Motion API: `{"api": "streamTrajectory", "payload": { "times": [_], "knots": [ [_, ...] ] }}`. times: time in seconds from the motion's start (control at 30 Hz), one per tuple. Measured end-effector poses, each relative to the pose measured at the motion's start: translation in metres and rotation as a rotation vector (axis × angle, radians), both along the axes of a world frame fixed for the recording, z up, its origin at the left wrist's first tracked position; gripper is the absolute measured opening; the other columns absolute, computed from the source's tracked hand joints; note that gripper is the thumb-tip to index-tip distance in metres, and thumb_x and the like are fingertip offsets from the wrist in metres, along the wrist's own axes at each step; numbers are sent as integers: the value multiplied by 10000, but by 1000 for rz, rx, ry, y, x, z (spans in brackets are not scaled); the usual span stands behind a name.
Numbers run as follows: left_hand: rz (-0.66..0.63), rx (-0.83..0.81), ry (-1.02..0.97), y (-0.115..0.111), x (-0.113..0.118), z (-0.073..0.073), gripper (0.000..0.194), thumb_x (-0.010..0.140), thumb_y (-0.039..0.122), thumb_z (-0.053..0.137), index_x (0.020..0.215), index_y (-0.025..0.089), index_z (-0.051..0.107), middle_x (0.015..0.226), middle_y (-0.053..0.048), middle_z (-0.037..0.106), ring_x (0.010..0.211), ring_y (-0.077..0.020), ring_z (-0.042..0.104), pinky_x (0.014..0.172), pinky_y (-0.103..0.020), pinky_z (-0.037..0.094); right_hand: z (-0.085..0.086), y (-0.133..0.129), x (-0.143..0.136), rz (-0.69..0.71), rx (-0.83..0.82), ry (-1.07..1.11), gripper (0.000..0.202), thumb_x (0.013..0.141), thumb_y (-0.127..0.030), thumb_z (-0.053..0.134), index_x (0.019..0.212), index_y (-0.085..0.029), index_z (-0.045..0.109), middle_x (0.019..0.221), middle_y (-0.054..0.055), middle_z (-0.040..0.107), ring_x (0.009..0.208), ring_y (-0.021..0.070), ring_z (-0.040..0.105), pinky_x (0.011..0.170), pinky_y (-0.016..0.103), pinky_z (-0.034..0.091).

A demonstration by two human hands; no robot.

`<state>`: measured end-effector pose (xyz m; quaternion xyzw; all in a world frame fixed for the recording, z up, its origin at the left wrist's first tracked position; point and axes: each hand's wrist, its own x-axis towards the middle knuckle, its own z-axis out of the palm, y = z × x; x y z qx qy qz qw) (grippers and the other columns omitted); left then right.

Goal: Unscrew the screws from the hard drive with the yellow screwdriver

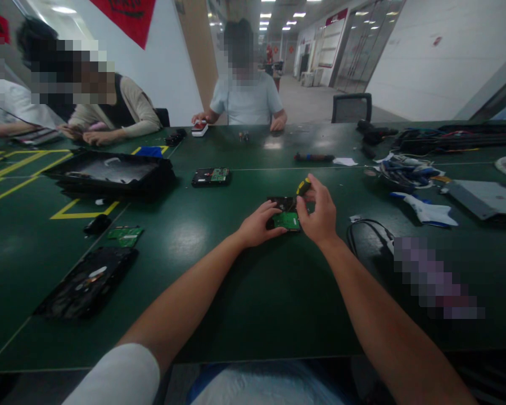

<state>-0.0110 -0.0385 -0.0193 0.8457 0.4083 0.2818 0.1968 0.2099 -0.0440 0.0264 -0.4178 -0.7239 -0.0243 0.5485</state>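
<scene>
A hard drive with a green circuit board (287, 221) lies on the green table in front of me. My left hand (261, 226) is closed around its left side, with the thumb along the near edge and the fingers over the far edge. In my right hand (319, 212) is a screwdriver with a yellow and black handle (303, 186), gripped between thumb and fingers. The screwdriver tilts, its lower end pointing down at the drive; the tip is too small to make out.
Another hard drive (211, 176) lies farther off. At left are stacked black trays (113, 171), a loose circuit board (125, 235) and a black casing (86, 281). To the right are a glove (425, 209), a grey metal box (487, 198) and a cable (365, 221). People sit across the table.
</scene>
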Motion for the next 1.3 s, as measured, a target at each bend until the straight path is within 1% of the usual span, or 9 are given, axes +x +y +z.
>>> {"api": "streamTrajectory", "payload": {
  "times": [0.2,0.37,0.53,0.6,0.73,0.93,1.0,1.17,1.3],
  "knots": [
    [-11,7,-5,0,0,-1,665,878,570,755,1428,233,592,1643,-140,453,1593,-335,318,1275,-552,349,0,0,1,-29,-5,-3,615,970,-365,631,1546,-276,434,1331,131,622,932,239,687,817,461,667],
    [-3,-4,-7,1,0,-1,676,877,588,749,1433,236,593,1634,-147,464,1592,-343,318,1263,-569,362,-2,1,1,3,2,-18,639,996,-320,569,1602,-294,367,1374,132,611,957,238,693,872,471,657],
    [-5,-4,-25,0,-1,-1,656,869,561,768,1424,254,601,1637,-133,463,1588,-343,329,1268,-572,355,-3,2,0,-31,-8,11,635,975,-378,623,1566,-289,410,1357,133,613,906,231,694,806,452,669],
    [-8,-1,-27,0,-1,-1,657,869,555,770,1426,252,597,1638,-133,461,1589,-342,326,1269,-571,353,-2,1,0,-35,-14,4,634,974,-388,623,1564,-284,414,1355,135,622,926,241,697,817,460,670],
    [-6,1,-17,0,-1,-1,666,875,565,760,1431,242,591,1640,-136,457,1593,-335,319,1275,-554,347,-2,0,0,-17,-12,-19,628,1005,-345,559,1600,-283,369,1374,137,631,971,247,707,900,481,656],
    [0,6,-8,-1,0,-1,659,872,557,766,1427,246,593,1638,-134,461,1592,-338,321,1273,-563,352,-4,3,1,-21,-13,17,612,976,-385,632,1548,-288,437,1329,126,633,929,238,711,806,445,674],
    [-5,11,-11,-1,0,0,654,874,556,765,1424,246,594,1637,-132,463,1593,-338,320,1275,-564,347,-4,2,0,-15,-13,17,614,970,-388,642,1544,-296,445,1322,119,636,941,243,712,820,452,673],
    [0,3,-17,0,0,0,655,868,556,771,1420,249,596,1636,-132,464,1591,-339,324,1277,-564,345,-3,1,-1,1,-17,7,622,997,-334,569,1590,-291,387,1412,136,610,976,248,719,878,470,666],
    [-4,2,-9,0,0,-1,665,871,563,764,1423,232,597,1639,-139,457,1597,-335,311,1287,-538,336,-2,1,0,-9,-10,16,606,978,-349,619,1552,-291,436,1330,125,625,928,238,706,833,461,670]
  ]
}}
